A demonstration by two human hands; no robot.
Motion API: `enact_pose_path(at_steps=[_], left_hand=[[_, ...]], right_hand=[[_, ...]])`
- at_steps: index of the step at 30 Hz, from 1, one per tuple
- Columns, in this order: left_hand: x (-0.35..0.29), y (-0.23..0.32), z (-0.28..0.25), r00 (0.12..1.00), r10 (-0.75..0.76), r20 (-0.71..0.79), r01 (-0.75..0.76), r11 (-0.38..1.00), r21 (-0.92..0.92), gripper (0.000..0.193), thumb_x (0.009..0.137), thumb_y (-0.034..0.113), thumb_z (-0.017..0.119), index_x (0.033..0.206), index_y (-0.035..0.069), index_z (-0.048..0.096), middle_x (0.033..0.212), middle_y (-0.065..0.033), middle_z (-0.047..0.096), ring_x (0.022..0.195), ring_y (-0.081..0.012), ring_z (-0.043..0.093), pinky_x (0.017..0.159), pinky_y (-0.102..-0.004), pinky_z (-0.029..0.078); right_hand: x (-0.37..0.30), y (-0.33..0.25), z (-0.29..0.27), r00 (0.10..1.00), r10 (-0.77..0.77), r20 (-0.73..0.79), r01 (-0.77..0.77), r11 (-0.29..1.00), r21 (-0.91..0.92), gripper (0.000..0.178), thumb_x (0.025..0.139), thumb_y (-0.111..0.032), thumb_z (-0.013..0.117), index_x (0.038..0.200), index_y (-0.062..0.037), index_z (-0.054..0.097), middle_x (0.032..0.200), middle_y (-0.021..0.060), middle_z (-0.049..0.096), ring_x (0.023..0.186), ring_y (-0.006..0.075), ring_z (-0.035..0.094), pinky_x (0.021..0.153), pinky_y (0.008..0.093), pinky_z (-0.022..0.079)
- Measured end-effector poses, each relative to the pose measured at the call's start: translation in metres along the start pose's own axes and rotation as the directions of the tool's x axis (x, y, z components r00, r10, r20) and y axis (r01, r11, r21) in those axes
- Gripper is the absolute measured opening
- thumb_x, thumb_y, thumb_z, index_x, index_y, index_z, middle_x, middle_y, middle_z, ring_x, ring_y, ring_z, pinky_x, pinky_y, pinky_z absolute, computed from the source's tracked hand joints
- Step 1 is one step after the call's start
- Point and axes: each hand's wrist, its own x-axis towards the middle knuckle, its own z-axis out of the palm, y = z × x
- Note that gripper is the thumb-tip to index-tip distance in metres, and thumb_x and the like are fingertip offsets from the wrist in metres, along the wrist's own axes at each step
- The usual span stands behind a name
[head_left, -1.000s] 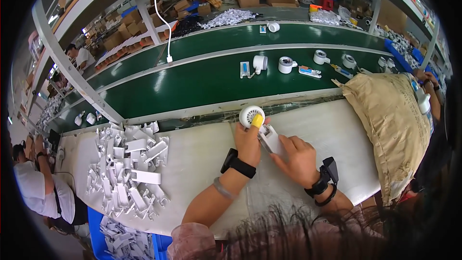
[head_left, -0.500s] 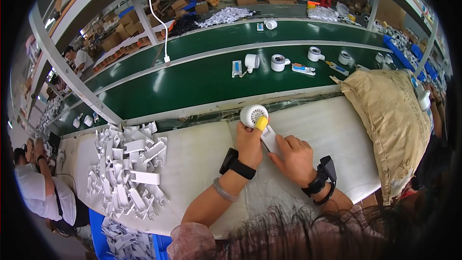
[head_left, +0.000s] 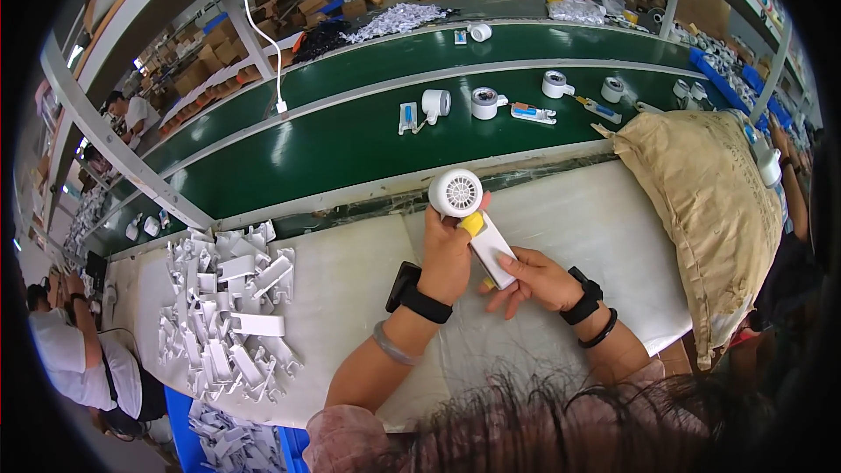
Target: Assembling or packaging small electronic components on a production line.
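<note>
While one fan-headed unit (head_left: 493, 248) is in hand, loose white parts (head_left: 232, 324) lie heaped at left

As found, the dark green belt (head_left: 350, 144) spans the upper frame and carries several white units (head_left: 435, 103) from upper centre to upper right; blue inserts (head_left: 408, 116) show in at least two open handles. Below it, the pale worktable (head_left: 569, 197) fills the middle. A tan sack (head_left: 701, 184) occupies the right, the heap the left, and a blue bin (head_left: 181, 420) of similar pieces the lower left.

Progress, by judgement: the unit in hand has head and handle joined and its visible handle face covered, so this piece looks near completion. Whether the hidden side is closed or fastened cannot be told. The open handles on the belt and the large heap suggest further pieces outstanding.

The unit is at frame centre, over the worktable near its far edge. Its long axis slants from upper left to lower right, head end toward upper left. The vented disc (head_left: 460, 191) faces the camera.

The left hand (head_left: 448, 250) is clamped on the upper handle, just below the head, its thumb under a yellow cover (head_left: 471, 224). The right hand (head_left: 536, 278) has its thumb on the lower handle, other fingers spread apart beneath; whether they grip or merely steady it cannot be told.
</note>
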Motion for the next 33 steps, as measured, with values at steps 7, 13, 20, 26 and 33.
enact_pose_path(at_steps=[7,13,20,26,33], left_hand=[[0.000,0.002,0.006,0.996,0.058,0.070,-0.058,0.998,-0.004,0.055,0.086,-0.011,0.042,0.136,0.005,0.028,0.136,-0.0166,0.049,0.126,-0.0244,0.050,0.097,-0.0331,0.044],[-0.001,-0.001,0.002,0.997,0.009,0.075,-0.008,1.000,-0.009,0.045,0.093,0.001,0.051,0.135,0.005,0.034,0.133,-0.0155,0.051,0.124,-0.0312,0.052,0.102,-0.0402,0.044],[-0.006,-0.021,-0.008,0.947,-0.293,0.129,0.288,0.956,0.058,0.034,0.097,0.013,0.048,0.129,0.002,0.040,0.127,-0.0194,0.056,0.118,-0.0335,0.056,0.096,-0.0452,0.049],[0.027,0.006,-0.035,0.963,-0.218,-0.160,0.237,0.964,0.117,0.032,0.093,0.004,0.043,0.125,0.000,0.041,0.123,-0.0206,0.057,0.110,-0.0339,0.061,0.093,-0.0459,0.051],[0.136,0.068,-0.179,0.915,0.145,-0.376,0.096,0.827,0.554,0.021,0.086,-0.005,0.046,0.107,-0.005,0.053,0.093,-0.0157,0.063,0.074,-0.0307,0.069,0.062,-0.0408,0.059]], right_hand=[[0.001,0.007,-0.004,0.997,-0.075,-0.003,0.074,0.987,-0.145,0.047,0.099,-0.038,0.049,0.124,0.0020,0.043,0.095,0.0136,0.066,0.056,0.0181,0.064,0.056,0.0298,0.056],[0.001,0.011,-0.002,0.993,-0.110,-0.040,0.099,0.972,-0.212,0.041,0.099,-0.034,0.051,0.122,-0.0003,0.048,0.091,0.0105,0.067,0.059,0.0161,0.065,0.055,0.0258,0.052],[0.004,0.027,-0.008,0.992,-0.103,-0.069,0.091,0.983,-0.162,0.046,0.100,-0.043,0.045,0.116,-0.0009,0.052,0.090,0.0101,0.066,0.060,0.0160,0.064,0.057,0.0263,0.052],[0.005,0.034,-0.008,0.992,-0.100,-0.083,0.078,0.968,-0.239,0.044,0.101,-0.043,0.042,0.103,-0.0013,0.055,0.082,0.0076,0.064,0.060,0.0163,0.063,0.056,0.0279,0.052],[0.006,0.030,-0.001,0.990,-0.139,-0.004,0.112,0.818,-0.564,0.034,0.099,-0.032,0.046,0.094,-0.0012,0.058,0.079,0.0081,0.064,0.059,0.0166,0.063,0.058,0.0306,0.051]])
